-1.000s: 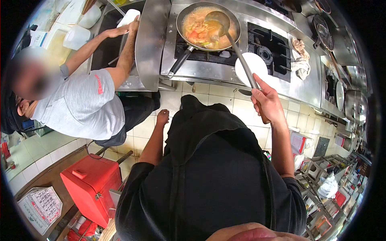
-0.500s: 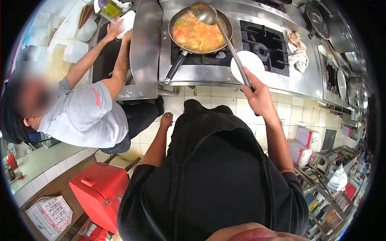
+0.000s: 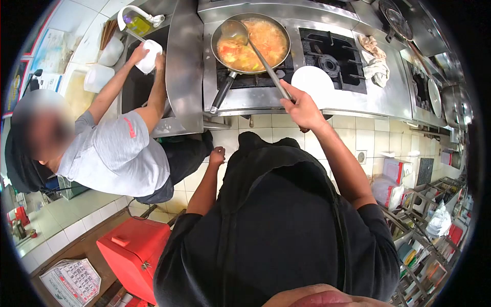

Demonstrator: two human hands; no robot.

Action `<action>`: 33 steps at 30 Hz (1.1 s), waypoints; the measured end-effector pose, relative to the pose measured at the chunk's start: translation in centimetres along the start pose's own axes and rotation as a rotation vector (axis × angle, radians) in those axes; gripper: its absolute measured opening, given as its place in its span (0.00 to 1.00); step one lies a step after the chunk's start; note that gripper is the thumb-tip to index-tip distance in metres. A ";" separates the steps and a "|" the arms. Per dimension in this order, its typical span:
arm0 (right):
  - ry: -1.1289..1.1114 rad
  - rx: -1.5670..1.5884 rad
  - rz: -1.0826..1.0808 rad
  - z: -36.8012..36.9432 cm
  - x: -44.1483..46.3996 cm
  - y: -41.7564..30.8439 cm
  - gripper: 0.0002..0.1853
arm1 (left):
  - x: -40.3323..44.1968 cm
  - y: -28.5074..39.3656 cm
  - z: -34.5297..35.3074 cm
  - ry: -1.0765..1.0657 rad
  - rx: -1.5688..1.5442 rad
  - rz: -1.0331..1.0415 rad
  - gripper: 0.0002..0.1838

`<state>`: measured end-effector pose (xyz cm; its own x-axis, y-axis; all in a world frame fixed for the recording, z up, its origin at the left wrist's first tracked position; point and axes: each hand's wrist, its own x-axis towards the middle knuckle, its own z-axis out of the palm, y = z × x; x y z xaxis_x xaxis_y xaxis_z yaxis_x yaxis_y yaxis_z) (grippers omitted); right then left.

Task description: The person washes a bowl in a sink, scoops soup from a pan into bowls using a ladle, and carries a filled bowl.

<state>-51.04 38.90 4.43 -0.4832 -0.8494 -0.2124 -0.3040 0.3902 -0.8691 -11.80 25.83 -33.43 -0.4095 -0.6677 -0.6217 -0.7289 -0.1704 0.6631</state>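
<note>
My right hand is wrapped round the long metal handle of a ladle. The ladle's bowl rests in a frying pan, at the left part of an orange broth with red, yellow and green pieces. On the left burner stands the pan, its black handle pointing toward me. A white plate lies on the stove's front edge, just beyond my right hand. My left hand hangs low beside my body, fingers curled in, with nothing visible in them.
To the left, a co-worker in a grey shirt holds a white container over a sink beside a metal partition. A gas burner and a crumpled cloth are on the right. A red box stands behind at left.
The ladle's bowl has moved from the pan's far edge down and left into the broth. My right hand has shifted left with it. The co-worker has tilted the white container.
</note>
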 end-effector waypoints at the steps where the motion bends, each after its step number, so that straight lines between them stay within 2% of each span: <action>1: -0.046 0.087 0.053 -0.1 -0.2 -0.3 0.31 | -0.3 0.2 -0.1 -0.030 0.092 0.098 0.14; 2: -0.066 0.213 0.124 -0.3 -0.5 -0.7 0.31 | -0.6 0.5 0.0 -0.056 0.040 -0.007 0.13; 5: -0.123 0.582 0.290 -0.8 -1.2 -1.4 0.31 | -1.5 0.2 -0.1 -0.015 0.075 0.085 0.14; 6: -0.136 0.696 0.314 -1.1 -1.4 -1.0 0.31 | -2.7 3.0 -0.3 0.027 -0.107 -0.139 0.16; 7: -0.147 0.809 0.337 -1.4 -1.6 -0.7 0.31 | -2.5 3.2 -0.5 0.019 -0.118 -0.142 0.17; 11: -0.136 0.671 0.319 -2.3 -3.0 -0.8 0.30 | -1.0 3.0 -1.5 -0.003 -0.123 -0.137 0.19; 14: -0.083 0.443 0.312 -2.7 -4.7 -1.9 0.31 | -0.4 3.1 -2.0 -0.001 -0.122 -0.135 0.20; 17: -0.048 0.169 0.221 -3.0 -5.6 -1.1 0.30 | -0.7 3.9 -2.2 0.011 -0.167 -0.127 0.21; 19: 0.036 0.013 0.081 -3.1 -6.0 0.0 0.29 | -0.9 4.1 -2.1 0.005 -0.137 -0.145 0.21; 21: 0.059 -0.083 0.053 -3.6 -6.5 0.1 0.29 | -1.5 4.3 -1.8 0.006 -0.113 -0.159 0.21; 24: -0.019 -0.189 0.212 -5.3 -7.5 -1.6 0.30 | -2.3 3.9 -1.2 0.019 -0.088 -0.180 0.21; 26: 0.006 -0.146 0.131 -5.2 -8.1 -0.5 0.29 | -2.4 3.1 -0.7 0.033 -0.083 -0.202 0.22; 28: -0.008 -0.067 0.150 -5.2 -8.4 -0.2 0.29 | -2.8 2.7 -0.5 0.040 -0.072 -0.184 0.22; 30: -0.056 0.048 0.266 -5.4 -8.3 -0.6 0.29 | -3.0 2.6 -0.4 0.042 -0.075 -0.182 0.22; 33: -0.068 0.246 0.316 -5.1 -7.9 -2.0 0.29 | -3.3 2.4 -0.1 0.038 -0.101 -0.182 0.22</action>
<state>-50.77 46.63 10.11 -0.4636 -0.7262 -0.5076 0.0603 0.5457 -0.8358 -12.14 27.52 -29.77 -0.2536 -0.6456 -0.7203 -0.7294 -0.3614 0.5808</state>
